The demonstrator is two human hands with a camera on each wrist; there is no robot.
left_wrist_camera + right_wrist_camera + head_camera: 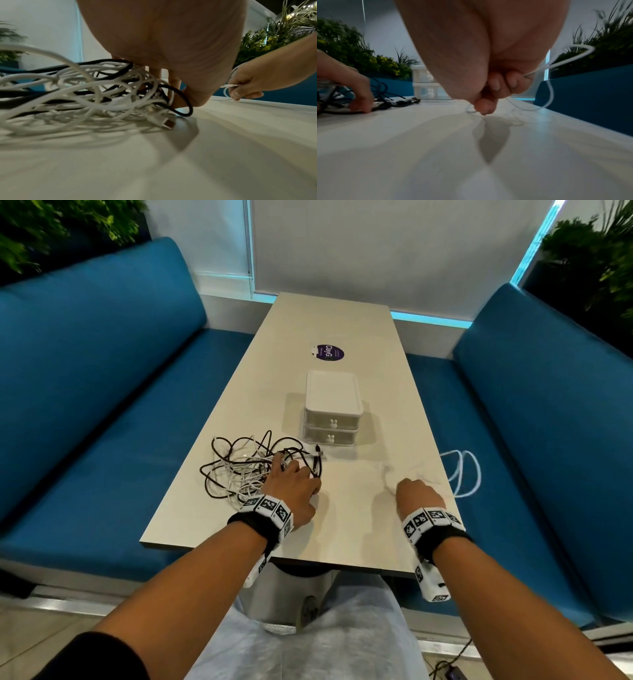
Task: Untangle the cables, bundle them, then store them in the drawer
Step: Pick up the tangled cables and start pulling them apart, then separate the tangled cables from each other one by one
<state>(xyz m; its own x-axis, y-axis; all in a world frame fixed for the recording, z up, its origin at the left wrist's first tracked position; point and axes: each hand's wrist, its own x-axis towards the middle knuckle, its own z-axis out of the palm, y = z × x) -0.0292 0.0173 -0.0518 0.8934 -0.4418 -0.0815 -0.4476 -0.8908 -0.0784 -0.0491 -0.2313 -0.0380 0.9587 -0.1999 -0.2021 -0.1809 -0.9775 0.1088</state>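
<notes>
A tangle of black and white cables (239, 470) (85, 92) lies on the left of the beige table (359, 518). My left hand (291, 482) (171, 54) rests on the tangle's right side, fingers spread down among the strands. My right hand (419, 494) (488, 88) sits near the right table edge, fingers curled round a thin white cable (480, 474) (552, 92). That cable's loops hang over the edge above the bench. A white two-drawer unit (332, 405) (423, 83) stands behind the tangle with both drawers closed.
A round purple sticker (327, 352) lies beyond the drawer unit. Blue benches (102, 371) (548, 405) flank the narrow table, with plants (599, 268) behind them. A black plug end (412, 100) pokes out of the tangle toward the drawers.
</notes>
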